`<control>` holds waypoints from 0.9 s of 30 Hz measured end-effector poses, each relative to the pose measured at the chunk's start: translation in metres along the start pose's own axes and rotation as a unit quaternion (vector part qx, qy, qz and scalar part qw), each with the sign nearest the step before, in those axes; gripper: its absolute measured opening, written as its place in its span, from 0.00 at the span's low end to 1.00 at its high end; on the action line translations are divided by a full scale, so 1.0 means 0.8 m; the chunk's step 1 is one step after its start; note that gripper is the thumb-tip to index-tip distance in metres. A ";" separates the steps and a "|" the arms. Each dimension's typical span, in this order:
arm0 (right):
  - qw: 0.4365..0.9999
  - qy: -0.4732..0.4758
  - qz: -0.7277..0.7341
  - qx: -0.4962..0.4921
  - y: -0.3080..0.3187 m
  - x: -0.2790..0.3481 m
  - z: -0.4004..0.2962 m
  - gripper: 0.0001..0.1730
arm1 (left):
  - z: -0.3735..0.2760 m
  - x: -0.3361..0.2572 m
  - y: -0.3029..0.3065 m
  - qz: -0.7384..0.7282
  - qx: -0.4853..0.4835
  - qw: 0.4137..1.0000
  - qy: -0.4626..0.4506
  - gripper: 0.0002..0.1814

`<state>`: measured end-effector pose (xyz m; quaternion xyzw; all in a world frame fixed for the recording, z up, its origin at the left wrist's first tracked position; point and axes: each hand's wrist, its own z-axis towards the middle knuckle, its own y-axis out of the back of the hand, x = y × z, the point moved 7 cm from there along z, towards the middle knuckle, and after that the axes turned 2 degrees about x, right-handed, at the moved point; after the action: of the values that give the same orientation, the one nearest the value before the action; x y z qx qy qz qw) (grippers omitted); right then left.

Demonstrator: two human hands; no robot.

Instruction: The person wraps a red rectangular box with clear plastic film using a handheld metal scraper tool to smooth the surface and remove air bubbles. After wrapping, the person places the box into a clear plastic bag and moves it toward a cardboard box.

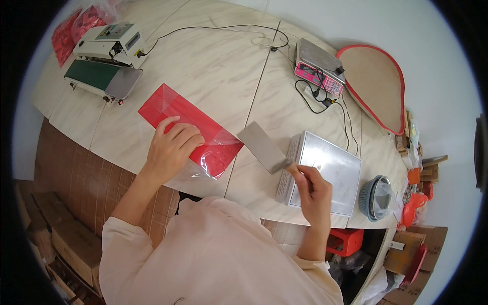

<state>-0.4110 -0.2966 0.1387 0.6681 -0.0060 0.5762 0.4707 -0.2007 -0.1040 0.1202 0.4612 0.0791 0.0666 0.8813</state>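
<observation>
My left hand [173, 146] lies over a red packet [217, 129], fingers bent, and holds it against the marbled table. Clear plastic film [196, 169] covers part of the packet and sticks out past its near edge. A cleaver [263, 146] with a broad rectangular metal blade is in my right hand [314, 188], gripped by its handle. The blade's far corner is close to the packet's right corner; whether they touch I cannot tell. Under my right hand stands a light-coloured box with a shiny metal top [329, 171] and slotted side.
A band sealer [103, 61] stands at the far left, beside red-filled plastic bags [84, 26]. Back right are a pink-fronted scale [320, 65], black cables [305, 101] and a red-rimmed board [375, 84]. Blue-grey baskets [375, 198] sit near the right edge.
</observation>
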 end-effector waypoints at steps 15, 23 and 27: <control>0.973 0.194 -0.113 0.049 -0.067 0.050 -0.003 0.08 | -0.008 -0.015 0.035 -0.105 0.077 0.991 0.018 0.12; 0.965 0.222 -0.126 0.065 -0.088 0.068 -0.013 0.11 | -0.018 -0.025 0.031 -0.106 0.120 0.986 -0.046 0.13; 0.963 0.227 -0.123 0.077 -0.092 0.072 -0.013 0.11 | -0.016 -0.014 0.042 -0.105 0.063 0.991 -0.060 0.10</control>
<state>-0.3593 -0.2179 0.1366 0.5495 0.2279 0.6492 0.4739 -0.2156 -0.0769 0.1418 0.5078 0.0778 -0.0589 0.8559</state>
